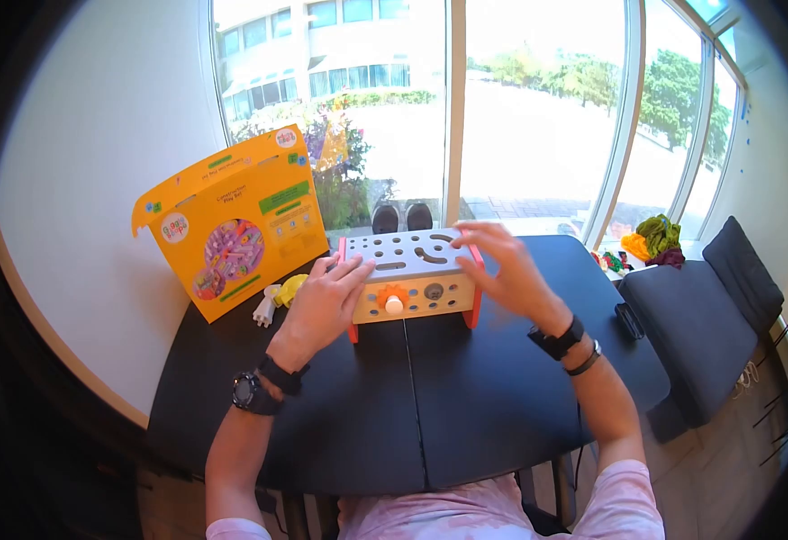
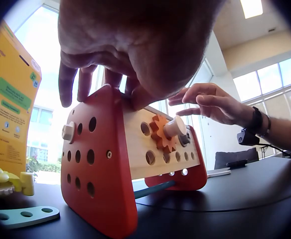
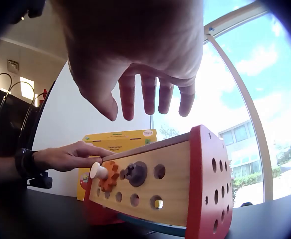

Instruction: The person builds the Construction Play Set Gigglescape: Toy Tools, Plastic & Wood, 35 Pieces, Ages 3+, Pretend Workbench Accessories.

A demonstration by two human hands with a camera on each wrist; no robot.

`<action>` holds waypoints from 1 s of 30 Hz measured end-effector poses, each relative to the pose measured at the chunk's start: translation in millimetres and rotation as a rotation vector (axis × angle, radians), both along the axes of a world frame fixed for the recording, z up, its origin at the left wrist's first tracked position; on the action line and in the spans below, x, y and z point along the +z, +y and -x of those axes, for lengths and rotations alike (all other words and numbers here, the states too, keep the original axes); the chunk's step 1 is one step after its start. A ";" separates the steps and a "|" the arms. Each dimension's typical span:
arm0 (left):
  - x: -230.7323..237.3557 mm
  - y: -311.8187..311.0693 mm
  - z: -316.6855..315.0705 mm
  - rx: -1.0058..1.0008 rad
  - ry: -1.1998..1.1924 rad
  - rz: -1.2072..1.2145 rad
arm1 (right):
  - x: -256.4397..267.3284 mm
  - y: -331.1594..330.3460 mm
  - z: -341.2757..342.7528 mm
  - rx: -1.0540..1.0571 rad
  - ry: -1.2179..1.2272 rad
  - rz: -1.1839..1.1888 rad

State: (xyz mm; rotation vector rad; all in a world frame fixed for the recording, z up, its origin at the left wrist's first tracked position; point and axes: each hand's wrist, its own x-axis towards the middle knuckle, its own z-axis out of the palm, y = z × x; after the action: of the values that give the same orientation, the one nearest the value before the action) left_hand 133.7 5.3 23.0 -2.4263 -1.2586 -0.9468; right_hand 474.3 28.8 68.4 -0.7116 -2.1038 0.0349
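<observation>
A wooden toy workbench (image 1: 414, 301) stands on the black table, with a grey holed top, a pale wood front and red side panels. My left hand (image 1: 326, 292) rests on its left end, fingers extended over the top edge. An orange gear (image 2: 161, 133) is on the front, with a pale wooden peg (image 2: 175, 127) through its middle. Beside the gear a round grey piece (image 3: 136, 174) with a cross-shaped slot sits in the front panel. My right hand (image 1: 507, 270) hovers over the bench's right end, its fingers spread loosely, holding nothing.
An upright yellow box (image 1: 236, 220) stands at the back left. Near its foot lie yellow (image 1: 290, 290) and white (image 1: 266, 306) toy pieces and a light-green holed strip (image 2: 28, 217). On the right are a dark chair (image 1: 696, 333) and green and yellow cloths (image 1: 655, 240).
</observation>
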 end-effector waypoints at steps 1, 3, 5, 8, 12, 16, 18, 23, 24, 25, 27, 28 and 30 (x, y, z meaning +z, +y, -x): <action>0.5 0.8 1.0 -0.011 -0.004 0.000 | 3.4 6.2 -10.3 -0.046 0.009 -0.005; 1.6 1.2 2.4 -0.025 -0.003 -0.005 | 6.5 19.4 -33.5 -0.140 0.027 -0.021; 2.2 0.0 2.1 -0.023 -0.004 0.005 | -5.5 35.1 -58.3 -0.213 -0.032 0.056; 2.3 0.2 1.9 -0.015 -0.013 0.029 | -39.6 64.0 -94.5 -0.324 -0.240 0.173; 2.6 -1.4 3.2 -0.023 -0.034 0.054 | -94.0 88.5 -129.8 -0.488 -0.522 0.232; 2.3 0.6 7.0 -0.048 -0.051 0.059 | -117.1 106.2 -142.6 -0.586 -0.634 0.240; 2.8 0.4 8.0 -0.057 -0.061 0.068 | -128.1 119.1 -146.4 -0.626 -0.672 0.235; 2.7 1.3 9.7 -0.051 -0.074 0.121 | -133.0 124.3 -145.4 -0.651 -0.595 0.182; 2.1 1.8 10.2 -0.053 -0.079 0.116 | -129.3 124.5 -142.4 -0.655 -0.576 0.201; 1.3 2.8 10.8 -0.063 -0.081 0.101 | -121.8 123.1 -137.0 -0.630 -0.503 0.224; -0.8 4.2 11.3 -0.082 -0.089 0.071 | -99.1 114.6 -122.1 -0.577 -0.361 0.269; -1.0 4.4 11.4 -0.091 -0.098 0.078 | -82.9 105.4 -110.8 -0.573 -0.290 0.277; -1.3 5.1 10.6 -0.110 -0.116 0.095 | -46.8 81.3 -85.2 -0.565 -0.146 0.294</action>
State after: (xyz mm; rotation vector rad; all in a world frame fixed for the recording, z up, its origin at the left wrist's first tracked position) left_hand 123.2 10.4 21.7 -2.5701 -1.2457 -1.0952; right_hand 559.4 110.2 21.6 -1.5028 -1.9798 -0.0207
